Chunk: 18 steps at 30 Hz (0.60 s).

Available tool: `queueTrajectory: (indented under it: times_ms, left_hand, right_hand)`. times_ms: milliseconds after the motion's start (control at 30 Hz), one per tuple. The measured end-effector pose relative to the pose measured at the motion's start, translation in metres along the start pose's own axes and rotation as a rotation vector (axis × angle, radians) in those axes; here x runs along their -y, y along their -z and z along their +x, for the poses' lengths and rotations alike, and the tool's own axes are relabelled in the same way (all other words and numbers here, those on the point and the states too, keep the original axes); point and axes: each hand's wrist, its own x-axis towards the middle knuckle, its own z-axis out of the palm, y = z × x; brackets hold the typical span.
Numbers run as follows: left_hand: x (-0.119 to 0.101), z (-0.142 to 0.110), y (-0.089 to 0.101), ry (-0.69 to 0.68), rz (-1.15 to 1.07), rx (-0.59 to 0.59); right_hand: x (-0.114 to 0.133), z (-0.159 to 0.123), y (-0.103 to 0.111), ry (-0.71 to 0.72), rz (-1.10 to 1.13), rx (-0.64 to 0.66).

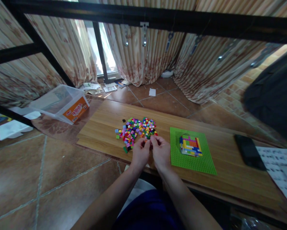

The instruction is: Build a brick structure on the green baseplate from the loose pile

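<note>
My left hand (141,152) and my right hand (161,150) meet at the near right edge of a heap of small coloured toy bricks (134,129). Thumb and fingers are pinched together on both, fingertips almost touching. A hint of red shows between them, but whatever they grip is too small and covered to name. Right of my right hand lies a green baseplate (193,164). On it stands a low block of multicoloured bricks (190,146), with yellow, white, blue, red and pink pieces.
The wooden tabletop (100,127) carries a black phone (249,151) and printed sheets (281,166) at the right. A clear plastic bin (59,102) with an orange label sits beyond the left end. A black metal bar (158,19) with hanging hooks crosses above.
</note>
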Motion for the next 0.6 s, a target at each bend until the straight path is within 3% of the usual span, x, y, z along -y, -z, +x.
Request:
queueTrajectory:
  times_ms: [167,267,367,500,600]
  left_hand:
    - [0.003,0.002,0.0,-0.033,0.083,-0.111]
    - [-0.004,0.012,0.009,-0.038,0.278,-0.054]
    - [-0.018,0.025,0.022,-0.092,0.596,-0.022]
    - [-0.039,0.043,0.034,-0.155,0.912,0.071]
    - [-0.048,0.051,0.037,-0.219,1.044,0.137]
  right_hand:
    - [0.0,0.003,-0.002,-0.082,0.053,-0.122]
    - [0.0,0.012,-0.002,-0.069,-0.001,0.047]
    - [0.004,0.026,-0.004,-0.04,-0.241,0.26]
    - [0.02,0.046,-0.011,0.192,-0.719,0.385]
    - [0.034,0.052,-0.019,0.322,-0.944,0.441]
